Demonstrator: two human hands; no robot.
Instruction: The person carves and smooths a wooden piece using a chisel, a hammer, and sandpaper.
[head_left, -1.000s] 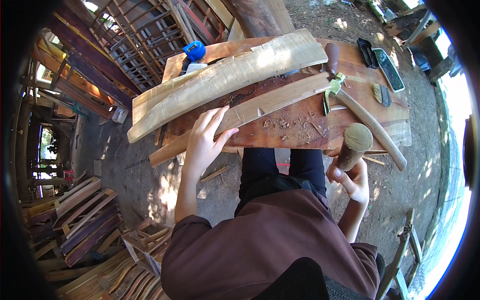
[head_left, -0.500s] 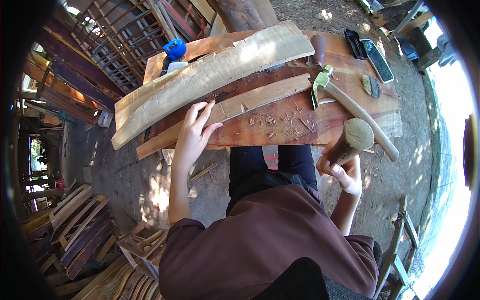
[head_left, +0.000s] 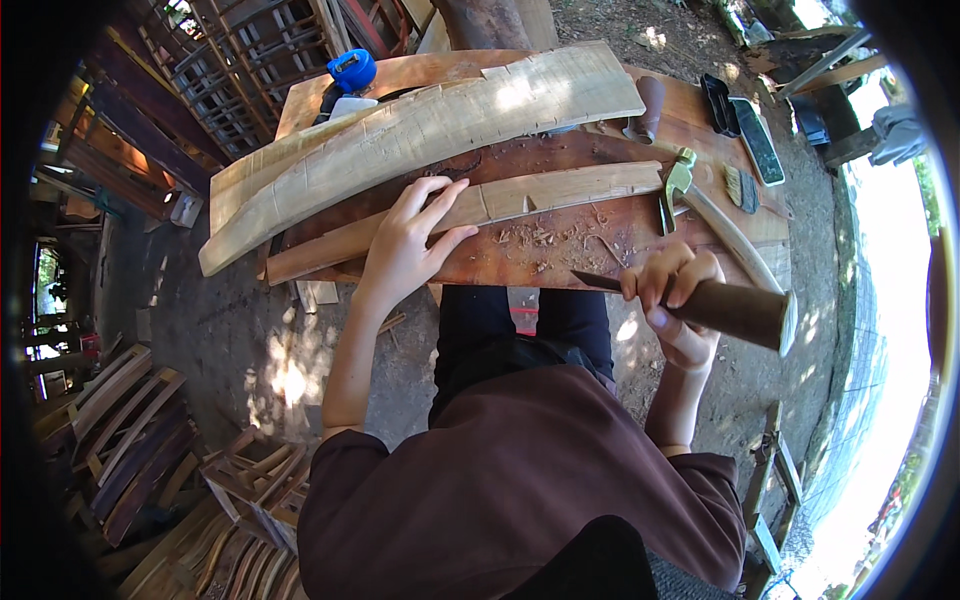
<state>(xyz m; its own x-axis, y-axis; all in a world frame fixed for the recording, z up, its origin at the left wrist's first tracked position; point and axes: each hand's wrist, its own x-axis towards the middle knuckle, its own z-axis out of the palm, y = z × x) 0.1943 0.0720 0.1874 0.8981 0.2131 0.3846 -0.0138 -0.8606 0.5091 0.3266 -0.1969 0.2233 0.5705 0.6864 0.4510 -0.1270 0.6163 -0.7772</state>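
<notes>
My left hand (head_left: 417, 238) rests with spread fingers on a narrow notched wooden strip (head_left: 561, 187) lying along the near part of the worktable (head_left: 350, 77). My right hand (head_left: 677, 298) is wrapped around a brown round-handled blade tool (head_left: 743, 316), its dark pointed blade aimed leftward over the table's front edge. A wide, pale curved board (head_left: 420, 130) lies behind the strip. A hammer (head_left: 678, 183) with a greenish head and wooden handle lies right of the strip, near wood shavings (head_left: 543, 236).
Along the back right lie a brown wooden handle (head_left: 648, 108), a dark case (head_left: 720, 107), a phone (head_left: 756, 140) and a brush (head_left: 741, 188). A blue object (head_left: 351, 70) sits at the back left. Stacked timber (head_left: 130, 434) fills the lower left.
My right hand has turned the tool from end-on to lying sideways, so its blade now shows pointing left. My left hand still touches the strip, and my view has shifted slightly.
</notes>
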